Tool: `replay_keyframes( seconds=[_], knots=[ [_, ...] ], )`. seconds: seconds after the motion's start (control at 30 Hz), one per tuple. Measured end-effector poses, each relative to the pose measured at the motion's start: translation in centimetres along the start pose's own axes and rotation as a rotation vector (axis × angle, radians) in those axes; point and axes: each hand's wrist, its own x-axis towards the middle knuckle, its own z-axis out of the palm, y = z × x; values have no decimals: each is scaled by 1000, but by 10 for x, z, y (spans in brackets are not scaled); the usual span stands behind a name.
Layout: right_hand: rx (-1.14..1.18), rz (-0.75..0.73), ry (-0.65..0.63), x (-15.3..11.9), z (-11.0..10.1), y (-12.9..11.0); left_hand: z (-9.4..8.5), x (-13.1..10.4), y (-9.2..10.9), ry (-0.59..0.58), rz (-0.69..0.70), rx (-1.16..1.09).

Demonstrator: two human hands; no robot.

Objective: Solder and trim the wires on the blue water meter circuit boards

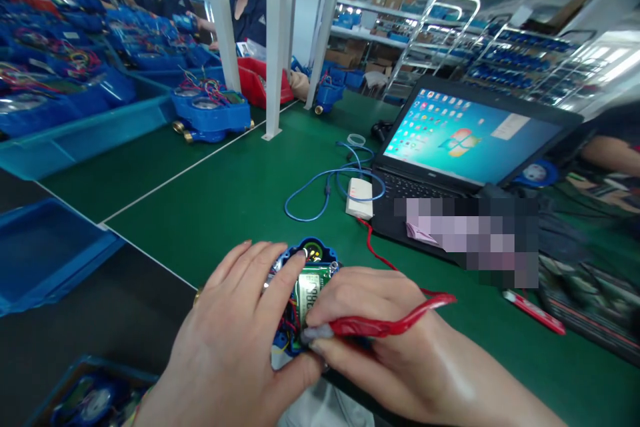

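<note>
A blue water meter (313,247), opened up with a green circuit board, a small LCD (306,290) and coloured wires, sits at the front edge of the table. My left hand (240,320) is closed over its left side, fingers on top and thumb at the near edge. My right hand (380,340) grips a red-wrapped probe (370,327) between thumb and fingers, like a pen. The probe's grey end is down at the near side of the board; my fingers hide its exact contact. Part of the meter lies hidden beneath both hands.
A laptop (450,140) stands at the right, beside a white box (359,199) with a blue cable (305,219) and a red cord. A red marker (535,312) lies further right. Another blue meter (213,113) and blue bins (100,130) are left; people work behind the posts (274,47).
</note>
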Motion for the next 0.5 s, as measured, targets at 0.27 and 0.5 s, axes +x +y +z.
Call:
replay_keyframes(
  seconds=[0.27,0.5],
  knots=[
    [63,57,70,1,4,0,-4,2,6,-38,-84,-73],
    [174,163,172,-1,2,5,-8,3,7,-44,-107,-162]
  ],
)
